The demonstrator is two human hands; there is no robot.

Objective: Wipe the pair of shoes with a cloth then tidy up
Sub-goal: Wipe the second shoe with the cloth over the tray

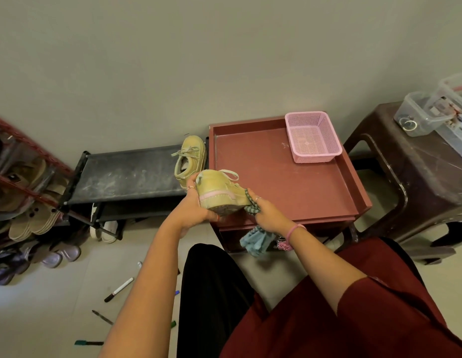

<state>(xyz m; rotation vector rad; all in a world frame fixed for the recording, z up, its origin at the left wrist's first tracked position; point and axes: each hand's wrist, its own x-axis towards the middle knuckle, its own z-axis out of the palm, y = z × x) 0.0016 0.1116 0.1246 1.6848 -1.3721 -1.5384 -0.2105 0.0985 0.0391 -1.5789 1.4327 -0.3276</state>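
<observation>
Above tray edge | shoe (219,193) in left grip (196,205) | cloth (254,215) in right grip (266,215)

One tan lace-up shoe (219,192) is lying tilted on its side in the air, heel and pale sole facing the camera, a pink band showing above the sole. A blue-grey cloth (255,239) is touching its toe end and hanging down. The second tan shoe (190,157) is sitting upright on a black rack, laces loose.

A home entryway: a shoe rack (31,192) crammed with sandals stands against a plain wall, a low black shelf (126,174) beside it, on tiled floor (44,293).
</observation>
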